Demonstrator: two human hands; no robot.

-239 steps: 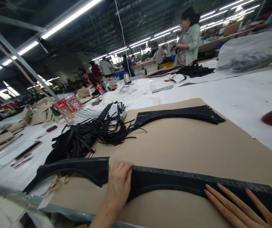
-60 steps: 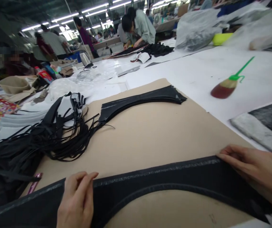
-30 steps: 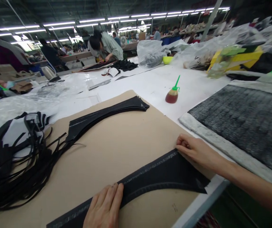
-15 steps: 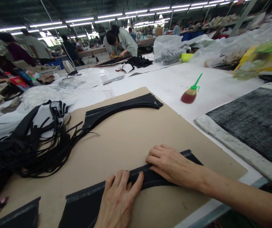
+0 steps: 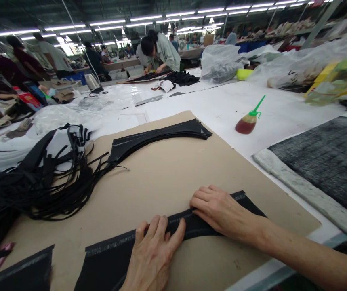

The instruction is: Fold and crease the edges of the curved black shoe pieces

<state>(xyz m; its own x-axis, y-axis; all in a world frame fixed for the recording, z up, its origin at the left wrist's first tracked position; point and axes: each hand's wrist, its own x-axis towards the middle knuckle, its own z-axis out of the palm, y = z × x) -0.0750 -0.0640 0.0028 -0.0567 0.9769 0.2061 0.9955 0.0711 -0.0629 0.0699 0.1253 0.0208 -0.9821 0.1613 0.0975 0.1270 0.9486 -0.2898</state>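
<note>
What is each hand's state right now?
Left hand: open, resting on the curved black panel.
Right hand: curled over the same panel; whether its grip is closed cannot be told.

There are two single pieces of black cloth (image 5: 108, 256), one stack of black cloth (image 5: 158, 133) with layers too close to count, one brown sheet (image 5: 161, 178), one heap of black strips (image 5: 73, 198) too tangled to count, one dark mat (image 5: 327, 157), one bottle (image 5: 246, 125), one kettle (image 5: 91, 82) and one white surface (image 5: 215, 109).

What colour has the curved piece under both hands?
The curved piece is black, with a greyish band along its far edge; the head view shows it best.
</note>
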